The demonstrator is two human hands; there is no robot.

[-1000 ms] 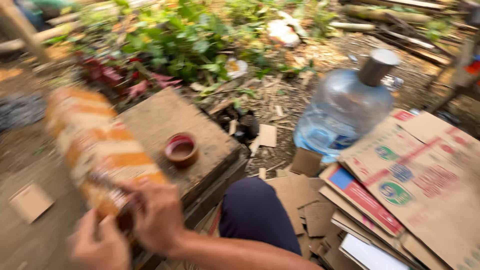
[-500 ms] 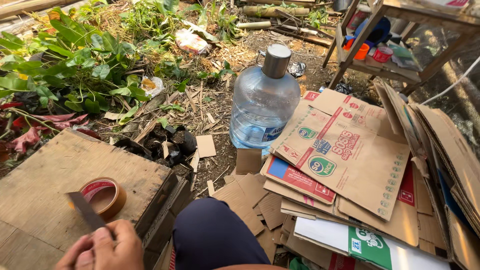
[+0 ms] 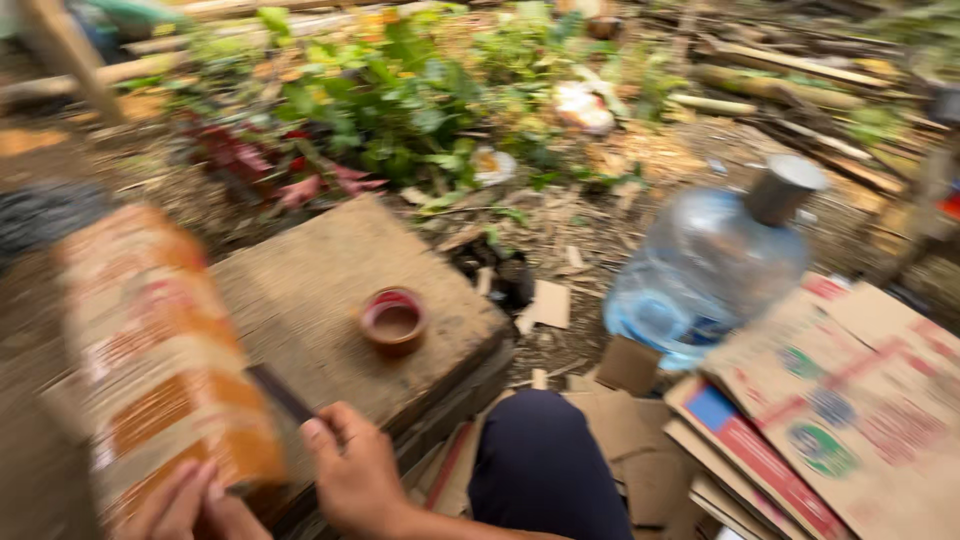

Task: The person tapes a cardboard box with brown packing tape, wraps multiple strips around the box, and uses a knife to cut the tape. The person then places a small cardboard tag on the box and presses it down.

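**Blade near fingers, picture blurred**

Lower left of the frame: left hand (image 3: 185, 505) pressed against the lower end of a printed cardboard piece (image 3: 150, 350), fingers spread on it rather than curled round; grip looks flat, not clamped. Just right of it, right hand (image 3: 355, 480) closed round the handle of a dark flat blade (image 3: 280, 392), tip pointing up-left toward the cardboard's edge. Both over the near edge of a worn wooden bench (image 3: 330, 260), with a red tape roll (image 3: 394, 320) standing at its centre, apart from the hands.

Likely trouble: blade close to the left fingers, so a slip along the cardboard could nick them. Cardboard only pressed, not gripped, so liable to slide or buckle under a cut. Knee in dark trousers (image 3: 545, 460) directly below the bench edge, in line with any overshoot. Water jug (image 3: 715, 270) and stacked cardboard sheets (image 3: 840, 420) at right, well apart, no hazard.
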